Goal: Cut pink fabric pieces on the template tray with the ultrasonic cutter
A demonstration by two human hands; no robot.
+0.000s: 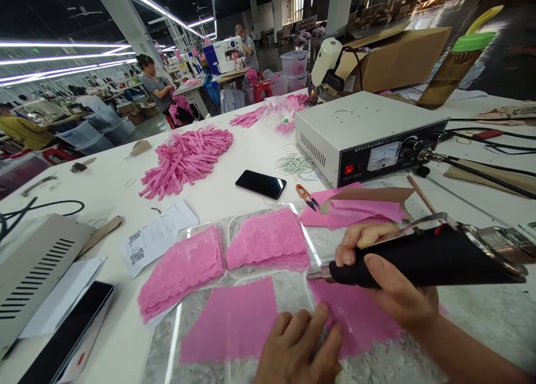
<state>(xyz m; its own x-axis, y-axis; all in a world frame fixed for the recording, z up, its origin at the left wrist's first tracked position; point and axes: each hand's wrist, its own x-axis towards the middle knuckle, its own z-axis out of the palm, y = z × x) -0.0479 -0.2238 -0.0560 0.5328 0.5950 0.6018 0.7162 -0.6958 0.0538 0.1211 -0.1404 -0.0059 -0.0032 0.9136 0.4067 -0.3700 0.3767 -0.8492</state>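
My right hand (pixel 397 283) is wrapped round a black ultrasonic hand tool (pixel 419 255), its metal tip (pixel 320 274) pointing left. The tip is at the upper left corner of a pink fabric piece (pixel 372 322), under or within a clear plastic template (pixel 293 294). Spread out over that piece's left edge, the fingers of my left hand (pixel 299 350) hold nothing. To its left lies another flat pink piece (pixel 234 320). Behind them sit two stacks of pink lace pieces, the left stack (pixel 184 269) and the right stack (pixel 268 239).
A grey control box (pixel 368 133) with cables stands at back right. Orange thread snips (pixel 307 197), a phone (pixel 260 183) and a pink strip bundle (pixel 188 158) lie behind the stacks. A second phone (pixel 67 334) is at lower left. A bottle (pixel 456 66) stands far right. People work beyond.
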